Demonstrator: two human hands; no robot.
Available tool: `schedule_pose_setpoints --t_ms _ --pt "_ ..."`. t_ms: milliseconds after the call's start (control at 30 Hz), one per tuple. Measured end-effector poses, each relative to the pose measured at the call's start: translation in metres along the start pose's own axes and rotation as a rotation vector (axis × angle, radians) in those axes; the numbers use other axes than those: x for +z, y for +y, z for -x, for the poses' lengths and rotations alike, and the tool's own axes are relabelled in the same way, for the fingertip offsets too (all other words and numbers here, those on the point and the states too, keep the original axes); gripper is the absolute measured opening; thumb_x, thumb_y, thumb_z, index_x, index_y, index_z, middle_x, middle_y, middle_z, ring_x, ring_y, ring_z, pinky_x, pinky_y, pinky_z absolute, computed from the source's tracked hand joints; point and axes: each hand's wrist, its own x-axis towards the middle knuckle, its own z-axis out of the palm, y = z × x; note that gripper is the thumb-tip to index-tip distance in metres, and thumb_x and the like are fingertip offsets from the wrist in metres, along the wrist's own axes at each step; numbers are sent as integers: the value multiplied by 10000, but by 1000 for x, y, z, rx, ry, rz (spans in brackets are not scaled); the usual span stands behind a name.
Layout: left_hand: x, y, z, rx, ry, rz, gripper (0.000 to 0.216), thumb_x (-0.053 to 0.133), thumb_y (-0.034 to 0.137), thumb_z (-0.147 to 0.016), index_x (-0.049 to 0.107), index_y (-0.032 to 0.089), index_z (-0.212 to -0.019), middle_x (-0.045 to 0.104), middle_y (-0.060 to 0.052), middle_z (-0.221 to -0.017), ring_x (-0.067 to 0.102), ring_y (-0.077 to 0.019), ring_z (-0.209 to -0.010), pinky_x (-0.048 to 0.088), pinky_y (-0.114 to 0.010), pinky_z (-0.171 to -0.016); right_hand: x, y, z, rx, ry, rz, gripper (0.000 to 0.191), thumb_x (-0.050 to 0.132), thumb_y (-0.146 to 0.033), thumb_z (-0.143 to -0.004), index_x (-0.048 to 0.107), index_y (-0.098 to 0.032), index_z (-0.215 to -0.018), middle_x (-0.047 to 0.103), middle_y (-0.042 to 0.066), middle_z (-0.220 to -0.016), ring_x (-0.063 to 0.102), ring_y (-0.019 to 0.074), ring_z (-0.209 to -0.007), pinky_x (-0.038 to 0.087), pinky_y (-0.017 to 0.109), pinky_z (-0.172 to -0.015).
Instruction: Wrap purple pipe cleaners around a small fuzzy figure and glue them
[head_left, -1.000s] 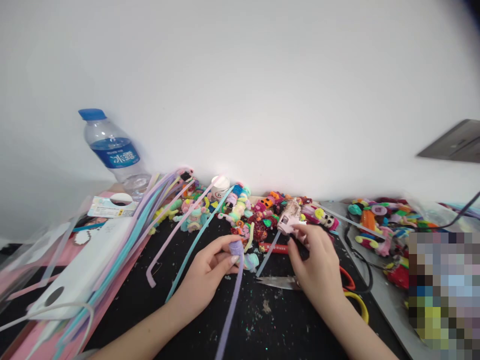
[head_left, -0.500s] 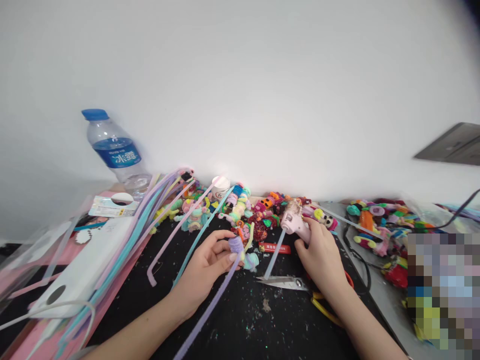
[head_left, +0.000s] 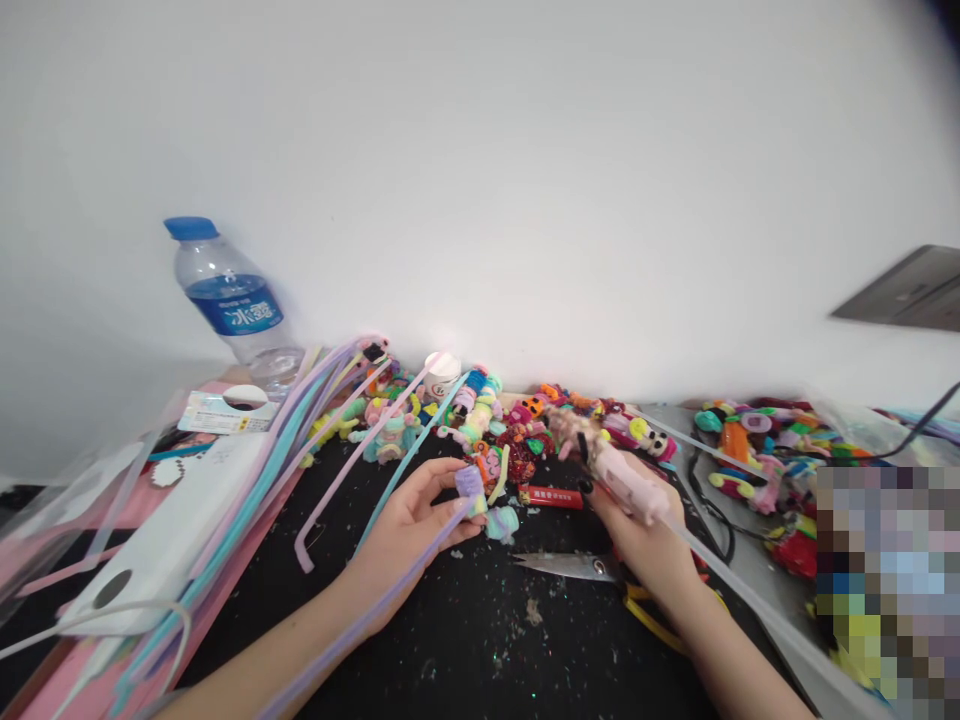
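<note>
Along the left edge, we have flat white packaging and a clear plastic bottle with a blue cap, then a bundle of fuzzy stems in pink, blue and lilac, soft and bendy.

Next comes our left hand, pinching a purple coil between thumb and fingers, over the middle of the black mat. The coil is a short, tightly wound, ribbed cylinder, and its loose purple tail trails down across our forearm. Just beyond the fingertips sits a puffy pastel piece; whether it joins the coil, we cannot tell.

Further right, steel scissors lie partly under our right hand, which is wrapped around a pale pink glue gun. The gun is smooth plastic, its blurred front crusted brown and facing the wall, with a long translucent glue stick out the back.

We judge the step in hand to be readying the gun while the coil is steadied. The next move calls for turning the nozzle toward the coil, keeping it clear of our fingers and the fuzz uncrushed.
</note>
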Motion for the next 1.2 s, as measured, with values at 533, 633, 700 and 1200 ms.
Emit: schedule_pose_setpoints --t_ms 533,633,700,1200 --pt "2 5 1 -41 8 73 239 676 178 -773 570 225 -982 623 9 -985 659 -91 -720 544 -232 -731 9 -5 19 73 -240 -259 234 665 -335 -668 638 -166 -827 662 57 -772 632 216 -667 538 311 -582" --pt "2 4 1 -43 -6 75 236 675 179 -774 572 226 -981 622 10 -979 662 -96 -729 544 -227 -726 9 -11 17 40 -261 -273 153 639 -311 -688 614 -178 -758 636 29 -713 600 184 -596 511 272 -529" --pt "3 4 1 -42 -6 74 228 674 177 -775 572 226 -973 623 11 -981 664 -97 -728 546 -227 -726 9 -15 15 18 -261 -275 118 619 -299 -696 587 -185 -707 607 14 -670 569 168 -562 481 253 -499" --pt "5 7 5 -98 19 100 271 657 136 -787 558 191 -1033 631 -19 -926 648 -91 -708 558 -218 -707 7 -19 8 -145 -371 -148 166 603 -300 -727 495 -189 -666 475 -36 -586 439 121 -525 323 231 -492"
